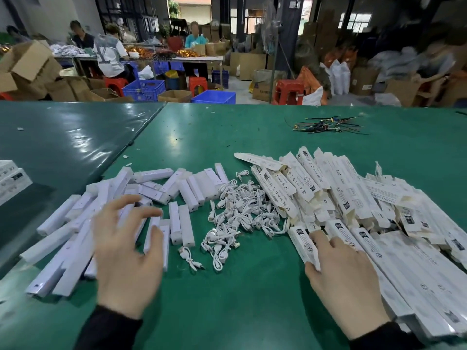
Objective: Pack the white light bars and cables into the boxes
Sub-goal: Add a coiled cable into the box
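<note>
A: Where are the light bars sitting?

B: In a loose heap on the left part of the green tabletop, running from the near left edge toward the middle. They are white, lying at all angles, some stacked on others.

A: And the cables?

B: A tangle of short white coiled ones in the middle of the tabletop, between the bars and the boxes. 1 cable lies a little apart at the near side of the tangle.

A: The boxes?

B: A big pile of long white printed cartons on the right, reaching to the near right corner. Several have their end flaps standing open.

A: What is the left hand doing?

B: It is spread over the bar heap, fingers relaxed and apart, gripping nothing that I can see. I cannot tell whether the fingertips touch the bars.

A: The right hand?

B: It lies on the near edge of the box pile, with fingers on top of 1 box and the thumb at that box's near end, seemingly pinching it.

A: Anything else on the tabletop?

B: A bundle of thin coloured wires near the far edge, well apart from everything. A few more white cartons sit at the left edge.
</note>
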Demonstrator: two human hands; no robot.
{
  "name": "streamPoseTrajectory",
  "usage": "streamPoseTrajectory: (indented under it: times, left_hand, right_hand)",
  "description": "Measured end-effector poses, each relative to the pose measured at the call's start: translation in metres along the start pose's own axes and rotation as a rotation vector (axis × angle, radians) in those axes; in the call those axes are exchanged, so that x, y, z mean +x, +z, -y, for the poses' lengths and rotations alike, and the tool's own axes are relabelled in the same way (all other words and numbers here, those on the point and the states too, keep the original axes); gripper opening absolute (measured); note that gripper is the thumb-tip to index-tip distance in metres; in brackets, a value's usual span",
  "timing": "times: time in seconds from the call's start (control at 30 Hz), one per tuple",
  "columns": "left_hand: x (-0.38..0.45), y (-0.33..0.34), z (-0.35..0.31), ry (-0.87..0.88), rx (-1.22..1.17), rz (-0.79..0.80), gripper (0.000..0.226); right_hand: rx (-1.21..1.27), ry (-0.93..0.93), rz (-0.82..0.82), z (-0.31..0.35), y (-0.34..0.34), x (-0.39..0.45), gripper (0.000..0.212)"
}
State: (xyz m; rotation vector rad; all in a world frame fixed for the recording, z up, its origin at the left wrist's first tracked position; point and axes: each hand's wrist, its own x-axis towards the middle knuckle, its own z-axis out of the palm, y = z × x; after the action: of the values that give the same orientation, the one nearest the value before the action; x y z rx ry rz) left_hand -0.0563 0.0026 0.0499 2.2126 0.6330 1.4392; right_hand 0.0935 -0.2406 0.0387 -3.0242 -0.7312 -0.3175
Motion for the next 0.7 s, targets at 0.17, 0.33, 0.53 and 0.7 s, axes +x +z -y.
streamPoseTrajectory:
  times: [0.17,0.33,0.53,0.7]
  left_hand:
    - [0.001,0.059,-0.02,-0.046,-0.104,0.141,0.02]
    - [-0.016,0.074,-0.001,-0.019,-0.071,0.21,0.016]
    - [-0.009,0.068,0.016,-0.169,-0.02,0.187,0.021]
    - [-0.013,0.07,0.018,-0.131,0.003,0.201,0.02]
  right_hand:
    - [-0.017,-0.033,0.039,-0.003,-0.008,-0.007,0.036]
    - [-0.017,0.046,-0.053,-0.019,-0.025,-0.01,0.027]
    - [-0.231,0.142,0.056,-0.02,-0.039,-0.006,0.035]
    - [0.132,-0.137,-0.151,0.012,-0.031,0.009,0.025]
